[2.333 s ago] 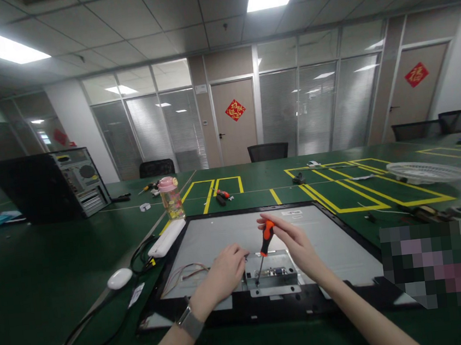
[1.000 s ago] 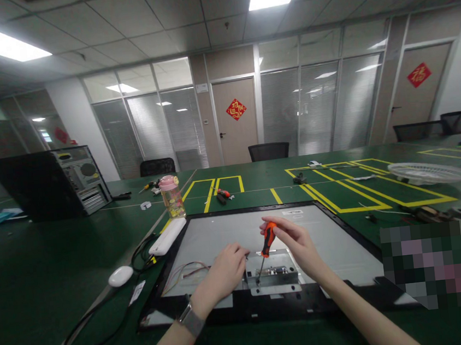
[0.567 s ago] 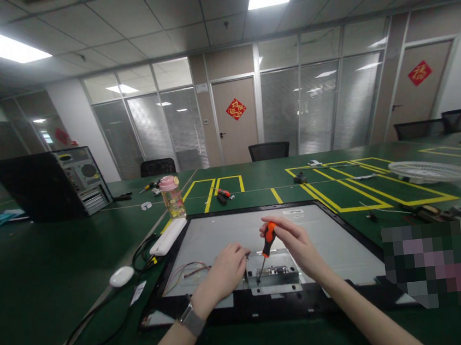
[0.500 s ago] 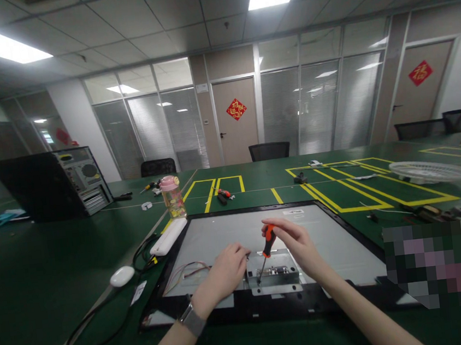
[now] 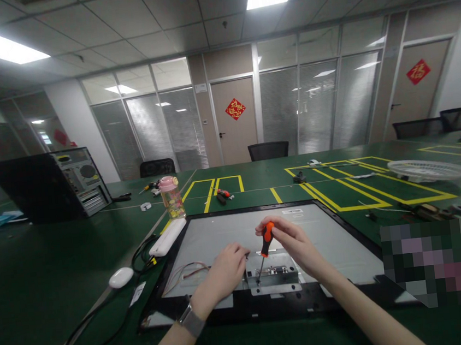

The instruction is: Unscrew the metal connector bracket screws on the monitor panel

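Note:
A monitor lies face down on the green table, its grey metal back (image 5: 328, 239) inside a black frame. My right hand (image 5: 296, 245) pinches the top of an orange and black screwdriver (image 5: 265, 245). Its tip stands on a small metal bracket (image 5: 272, 275) near the panel's front edge. My left hand (image 5: 224, 272), with a watch on the wrist, rests curled on the panel just left of the bracket, fingertips at the bracket's edge. Thin coloured wires (image 5: 183, 271) run out to its left.
A white bar (image 5: 167, 237), a white puck with a black cable (image 5: 120, 277), a pink-lidded bottle (image 5: 171, 197) and a computer case (image 5: 54, 183) stand left. A white fan grille (image 5: 426, 170) lies far right. Small tools lie among the yellow floor-tape lines (image 5: 340, 194).
My right hand's fingers have shifted slightly round the screwdriver handle, whose top has tilted a little to the left. The tip stays on the bracket and my left hand has not moved.

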A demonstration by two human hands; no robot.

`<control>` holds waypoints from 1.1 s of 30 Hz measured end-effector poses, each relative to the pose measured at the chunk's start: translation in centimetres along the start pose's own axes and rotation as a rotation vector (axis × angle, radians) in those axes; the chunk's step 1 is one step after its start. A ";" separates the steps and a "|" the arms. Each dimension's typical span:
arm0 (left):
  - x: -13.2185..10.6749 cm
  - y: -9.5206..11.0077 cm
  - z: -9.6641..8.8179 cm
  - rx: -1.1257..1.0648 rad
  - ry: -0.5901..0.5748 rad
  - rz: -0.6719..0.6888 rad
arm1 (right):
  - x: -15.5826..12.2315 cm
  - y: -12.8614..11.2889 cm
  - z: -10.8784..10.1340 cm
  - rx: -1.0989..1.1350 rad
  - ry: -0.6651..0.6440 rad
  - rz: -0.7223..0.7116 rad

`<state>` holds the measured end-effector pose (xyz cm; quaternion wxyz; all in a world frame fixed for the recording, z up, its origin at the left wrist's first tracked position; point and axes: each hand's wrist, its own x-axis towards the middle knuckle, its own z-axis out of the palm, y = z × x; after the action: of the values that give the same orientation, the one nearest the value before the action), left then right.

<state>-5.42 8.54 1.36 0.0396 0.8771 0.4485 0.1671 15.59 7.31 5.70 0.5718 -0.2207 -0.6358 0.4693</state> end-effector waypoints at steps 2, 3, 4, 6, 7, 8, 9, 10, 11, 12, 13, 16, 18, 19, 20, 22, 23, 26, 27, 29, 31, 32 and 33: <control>0.0 0.0 0.0 -0.005 0.003 0.002 | 0.0 0.2 -0.1 0.028 0.003 -0.006; 0.0 0.0 0.0 -0.004 0.001 0.001 | -0.1 0.4 -0.1 0.031 0.013 -0.015; 0.0 -0.1 0.1 0.001 -0.004 -0.001 | -0.1 0.6 -0.2 0.033 0.023 -0.022; 0.1 -0.1 0.2 0.011 -0.009 -0.004 | -0.2 0.7 -0.2 0.051 0.023 -0.011; 0.1 -0.1 0.3 0.014 -0.007 -0.002 | -0.2 0.7 -0.2 0.070 0.015 0.007; 0.1 -0.2 0.3 0.017 -0.002 0.000 | -0.2 0.6 -0.2 0.094 0.004 0.025; 0.1 -0.2 0.3 0.018 0.005 0.003 | -0.2 0.5 -0.2 0.117 -0.008 0.040; 0.1 -0.2 0.4 0.018 0.011 0.008 | -0.2 0.3 -0.1 0.135 -0.021 0.050; 0.1 -0.1 0.3 0.018 0.017 0.010 | -0.2 0.2 0.0 0.148 -0.027 0.050; 0.1 -0.1 0.3 0.016 0.020 0.011 | -0.2 0.0 0.0 0.154 -0.031 0.047; 0.1 -0.1 0.3 0.015 0.022 0.009 | -0.1 -0.1 0.1 0.154 -0.029 0.042; 0.1 0.1 0.1 0.014 0.007 -0.008 | 0.0 0.1 0.0 0.132 -0.005 0.023; 0.1 0.1 0.0 0.013 -0.007 -0.014 | -0.1 0.3 -0.1 0.132 -0.003 0.019; 0.1 0.1 0.0 0.009 -0.008 -0.011 | -0.1 0.3 -0.1 0.135 -0.012 0.027; 0.1 0.1 0.0 0.005 -0.004 -0.005 | -0.1 0.3 -0.1 0.140 -0.026 0.044; 0.1 0.1 0.0 -0.001 0.008 0.007 | -0.2 0.1 0.0 0.154 -0.043 0.082; 0.0 0.0 0.1 -0.002 0.012 0.010 | -0.3 0.0 0.1 0.161 -0.046 0.095; 0.0 0.0 0.1 0.002 0.005 0.000 | -0.2 -0.3 0.3 0.215 -0.039 0.093; 0.1 0.0 0.1 0.000 0.002 -0.001 | -0.2 -0.3 0.3 0.227 -0.034 0.083; 0.1 0.1 0.0 -0.005 0.002 -0.002 | -0.1 -0.1 0.2 0.212 -0.024 0.063; 0.1 0.1 0.0 -0.011 0.006 0.000 | -0.1 0.0 0.0 0.174 -0.020 0.059; 0.1 0.1 0.0 -0.012 0.008 0.002 | -0.2 0.0 0.0 0.160 -0.023 0.067; 0.1 0.1 0.0 -0.013 0.009 0.002 | -0.2 0.0 0.0 0.154 -0.026 0.078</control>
<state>-5.31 8.53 1.37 0.0429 0.8766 0.4466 0.1741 15.68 7.16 5.63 0.5600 -0.1947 -0.5959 0.5416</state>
